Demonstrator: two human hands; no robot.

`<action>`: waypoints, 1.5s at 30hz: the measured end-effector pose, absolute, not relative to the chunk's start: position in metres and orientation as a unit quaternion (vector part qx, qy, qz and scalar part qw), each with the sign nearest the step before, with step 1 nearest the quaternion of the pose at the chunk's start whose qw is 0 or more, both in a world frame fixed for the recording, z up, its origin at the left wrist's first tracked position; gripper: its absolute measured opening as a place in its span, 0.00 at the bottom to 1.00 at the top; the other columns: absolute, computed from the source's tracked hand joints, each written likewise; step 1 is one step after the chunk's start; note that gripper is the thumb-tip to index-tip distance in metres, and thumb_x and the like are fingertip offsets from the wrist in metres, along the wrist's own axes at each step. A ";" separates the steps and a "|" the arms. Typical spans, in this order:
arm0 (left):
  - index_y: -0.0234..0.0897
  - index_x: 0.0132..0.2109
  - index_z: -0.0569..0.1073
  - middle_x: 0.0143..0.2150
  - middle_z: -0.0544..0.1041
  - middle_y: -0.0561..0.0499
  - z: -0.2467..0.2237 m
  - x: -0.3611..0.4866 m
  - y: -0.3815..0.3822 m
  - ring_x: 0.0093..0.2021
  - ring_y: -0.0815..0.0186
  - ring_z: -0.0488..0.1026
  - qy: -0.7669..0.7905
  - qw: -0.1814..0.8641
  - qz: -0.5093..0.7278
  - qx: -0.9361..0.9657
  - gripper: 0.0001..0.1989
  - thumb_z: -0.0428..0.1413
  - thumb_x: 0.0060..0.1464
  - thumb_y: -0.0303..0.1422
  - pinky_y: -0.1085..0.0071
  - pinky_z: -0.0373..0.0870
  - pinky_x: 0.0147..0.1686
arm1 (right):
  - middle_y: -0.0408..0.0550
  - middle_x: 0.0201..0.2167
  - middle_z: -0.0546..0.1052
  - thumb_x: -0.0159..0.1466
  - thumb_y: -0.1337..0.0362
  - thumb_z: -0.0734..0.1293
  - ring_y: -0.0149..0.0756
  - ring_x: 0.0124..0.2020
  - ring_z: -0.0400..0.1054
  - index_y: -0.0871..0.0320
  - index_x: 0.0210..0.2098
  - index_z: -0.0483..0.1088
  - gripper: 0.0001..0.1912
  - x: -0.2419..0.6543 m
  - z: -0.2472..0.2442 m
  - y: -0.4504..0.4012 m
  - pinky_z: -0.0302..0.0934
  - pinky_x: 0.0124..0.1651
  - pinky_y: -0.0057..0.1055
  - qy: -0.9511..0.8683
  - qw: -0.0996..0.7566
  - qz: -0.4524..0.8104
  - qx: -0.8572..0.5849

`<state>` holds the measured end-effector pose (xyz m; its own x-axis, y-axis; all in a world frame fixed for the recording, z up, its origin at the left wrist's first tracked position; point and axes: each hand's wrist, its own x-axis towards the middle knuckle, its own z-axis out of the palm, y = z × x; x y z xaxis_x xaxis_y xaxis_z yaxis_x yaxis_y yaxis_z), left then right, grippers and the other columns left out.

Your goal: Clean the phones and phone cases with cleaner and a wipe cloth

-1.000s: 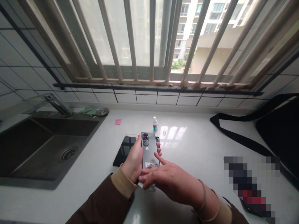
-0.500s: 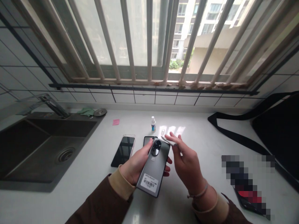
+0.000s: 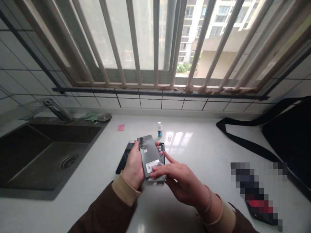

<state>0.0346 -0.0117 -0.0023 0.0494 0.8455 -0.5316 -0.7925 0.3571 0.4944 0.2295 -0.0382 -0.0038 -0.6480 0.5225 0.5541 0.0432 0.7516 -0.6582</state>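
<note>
My left hand is closed around a grey smartphone, its back turned up and tilted over the counter. A white barcode label sits on the phone's lower back. With a small pale cloth in its fingers, my right hand presses at the phone's bottom edge. Partly hidden behind the grey phone lies a dark phone case on the counter. A second phone, screen up, rests left of my left hand and is partly covered by it.
A small white bottle stands beyond the phone, with a clear cap beside it. A pink sticky note lies further left. The sink takes up the left side; a black bag strap and a blurred-out item are at right.
The grey phone has shifted left and leaned the other way in my left hand. My right hand and the cloth have moved from its top corner down to its bottom edge.
</note>
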 end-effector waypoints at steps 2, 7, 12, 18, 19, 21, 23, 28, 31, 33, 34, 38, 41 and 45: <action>0.25 0.51 0.80 0.39 0.83 0.33 0.002 0.034 -0.010 0.34 0.49 0.83 0.400 0.709 0.580 0.020 0.38 0.40 0.71 0.56 0.48 0.82 0.38 | 0.44 0.52 0.85 0.72 0.76 0.60 0.36 0.54 0.81 0.49 0.58 0.73 0.22 0.233 0.003 -0.041 0.46 0.80 0.50 -0.853 0.380 0.326 -0.149; 0.28 0.48 0.78 0.38 0.83 0.35 0.006 0.032 -0.007 0.37 0.51 0.84 0.420 0.655 0.628 -0.001 0.33 0.41 0.73 0.53 0.46 0.83 0.42 | 0.47 0.52 0.85 0.72 0.72 0.62 0.42 0.59 0.78 0.50 0.57 0.76 0.19 0.237 0.008 -0.042 0.64 0.71 0.47 -0.816 0.416 0.361 -0.176; 0.30 0.50 0.77 0.41 0.83 0.35 0.008 0.033 -0.010 0.39 0.51 0.84 0.405 0.673 0.619 0.015 0.30 0.45 0.72 0.53 0.39 0.81 0.46 | 0.53 0.48 0.82 0.75 0.63 0.63 0.46 0.52 0.76 0.53 0.51 0.80 0.13 0.243 -0.007 -0.022 0.71 0.56 0.43 -0.693 0.521 0.254 -0.429; 0.30 0.55 0.78 0.45 0.83 0.35 0.013 0.036 -0.016 0.43 0.50 0.83 0.400 0.713 0.572 0.070 0.29 0.49 0.70 0.53 0.34 0.78 0.53 | 0.53 0.45 0.83 0.73 0.51 0.63 0.46 0.45 0.76 0.58 0.50 0.81 0.20 0.255 -0.034 0.011 0.70 0.44 0.36 -0.594 0.495 0.353 -0.527; 0.29 0.55 0.78 0.45 0.83 0.34 0.013 0.037 -0.017 0.43 0.50 0.83 0.403 0.720 0.560 0.072 0.30 0.49 0.70 0.53 0.34 0.78 0.53 | 0.52 0.41 0.83 0.73 0.50 0.63 0.44 0.41 0.75 0.58 0.50 0.80 0.21 0.255 -0.038 0.016 0.68 0.39 0.34 -0.579 0.488 0.377 -0.533; 0.27 0.53 0.78 0.44 0.83 0.34 0.013 0.038 -0.018 0.44 0.50 0.83 0.412 0.732 0.537 0.073 0.31 0.49 0.70 0.53 0.35 0.78 0.53 | 0.49 0.35 0.82 0.71 0.48 0.63 0.39 0.31 0.72 0.58 0.49 0.80 0.22 0.254 -0.046 0.023 0.63 0.30 0.30 -0.555 0.467 0.417 -0.548; 0.27 0.52 0.79 0.43 0.83 0.35 0.013 0.038 -0.019 0.43 0.50 0.84 0.420 0.739 0.521 0.074 0.31 0.49 0.70 0.54 0.37 0.79 0.53 | 0.47 0.32 0.81 0.70 0.48 0.64 0.35 0.24 0.68 0.58 0.50 0.78 0.22 0.252 -0.050 0.028 0.61 0.27 0.30 -0.548 0.448 0.438 -0.554; 0.28 0.51 0.79 0.43 0.83 0.36 0.014 0.040 -0.020 0.42 0.52 0.84 0.426 0.747 0.504 0.085 0.32 0.49 0.70 0.56 0.39 0.80 0.51 | 0.50 0.41 0.83 0.69 0.51 0.63 0.33 0.23 0.70 0.57 0.56 0.76 0.23 0.250 -0.053 0.036 0.68 0.30 0.33 -0.567 0.412 0.450 -0.553; 0.28 0.52 0.79 0.42 0.83 0.37 0.013 0.038 -0.020 0.42 0.53 0.83 0.419 0.754 0.497 0.092 0.32 0.50 0.69 0.56 0.42 0.82 0.50 | 0.54 0.44 0.82 0.69 0.54 0.63 0.36 0.25 0.74 0.59 0.61 0.72 0.26 0.256 -0.055 0.040 0.71 0.34 0.36 -0.573 0.396 0.408 -0.590; 0.29 0.51 0.79 0.41 0.83 0.37 0.012 0.038 -0.020 0.42 0.53 0.83 0.414 0.761 0.491 0.093 0.31 0.52 0.68 0.56 0.45 0.83 0.49 | 0.59 0.50 0.80 0.68 0.55 0.64 0.41 0.31 0.77 0.60 0.64 0.70 0.27 0.262 -0.058 0.042 0.73 0.41 0.42 -0.576 0.391 0.366 -0.617; 0.28 0.51 0.79 0.41 0.83 0.37 0.012 0.037 -0.020 0.42 0.54 0.83 0.412 0.764 0.488 0.093 0.31 0.53 0.67 0.56 0.46 0.83 0.49 | 0.62 0.55 0.77 0.68 0.56 0.65 0.44 0.37 0.78 0.61 0.64 0.70 0.28 0.264 -0.059 0.042 0.73 0.47 0.45 -0.581 0.390 0.342 -0.627; 0.27 0.49 0.80 0.42 0.83 0.37 0.010 0.039 -0.020 0.41 0.55 0.82 0.424 0.756 0.491 0.086 0.29 0.58 0.65 0.54 0.46 0.83 0.50 | 0.68 0.64 0.67 0.69 0.58 0.66 0.59 0.65 0.66 0.64 0.65 0.69 0.28 0.268 -0.055 0.036 0.60 0.69 0.55 -0.648 0.381 0.160 -0.639; 0.28 0.45 0.80 0.39 0.82 0.40 0.009 0.042 -0.019 0.39 0.57 0.82 0.447 0.715 0.531 0.082 0.26 0.57 0.66 0.52 0.45 0.82 0.51 | 0.67 0.63 0.67 0.72 0.57 0.64 0.59 0.65 0.65 0.62 0.63 0.70 0.24 0.262 -0.040 0.024 0.64 0.66 0.56 -0.688 0.404 0.093 -0.596; 0.29 0.42 0.79 0.36 0.81 0.41 0.009 0.043 -0.018 0.35 0.58 0.81 0.452 0.669 0.579 0.114 0.33 0.49 0.68 0.58 0.52 0.85 0.43 | 0.59 0.57 0.73 0.76 0.53 0.61 0.44 0.46 0.75 0.55 0.61 0.70 0.20 0.242 -0.022 0.000 0.75 0.43 0.40 -0.711 0.426 0.284 -0.482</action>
<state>0.0434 -0.0184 0.0089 -0.0795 0.8775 -0.4729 -0.6721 0.3031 0.6755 0.2424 -0.0001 -0.0221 -0.1723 0.9272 0.3327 0.4437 0.3746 -0.8141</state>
